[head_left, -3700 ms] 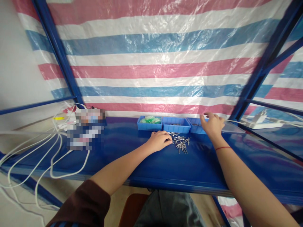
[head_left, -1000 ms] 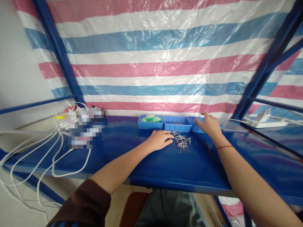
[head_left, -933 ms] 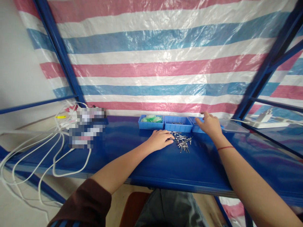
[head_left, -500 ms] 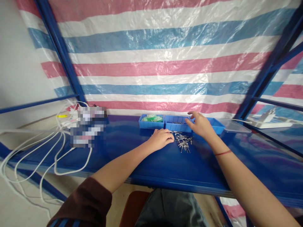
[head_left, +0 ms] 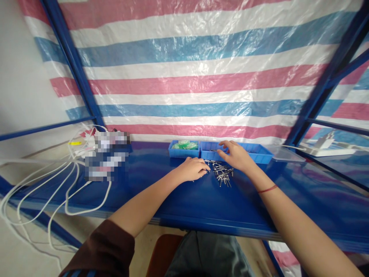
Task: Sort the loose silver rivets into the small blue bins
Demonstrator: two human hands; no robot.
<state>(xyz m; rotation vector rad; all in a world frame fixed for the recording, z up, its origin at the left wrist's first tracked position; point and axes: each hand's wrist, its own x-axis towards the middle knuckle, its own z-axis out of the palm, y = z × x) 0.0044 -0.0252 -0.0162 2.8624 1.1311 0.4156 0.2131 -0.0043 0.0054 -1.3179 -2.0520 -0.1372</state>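
A heap of small metal pins (head_left: 221, 174) lies on the blue shelf (head_left: 201, 200). My left hand (head_left: 193, 168) rests curled at the heap's left edge, fingertips touching the pins; what it holds, if anything, is hidden. My right hand (head_left: 235, 156) hovers with fingers spread over the front of the middle blue tray (head_left: 211, 147), just behind the heap. The left blue tray (head_left: 182, 151) holds green parts. The right blue tray (head_left: 261, 155) stands beside my right wrist.
White cables (head_left: 57, 181) and a blurred box (head_left: 105, 159) lie at the shelf's left. A clear plastic lid (head_left: 288, 154) sits right of the trays. Blue frame posts (head_left: 72, 65) and a striped tarp (head_left: 196, 73) close off the back.
My right hand has moved left from the right tray to above the middle tray. My left hand has stayed at the pin heap.
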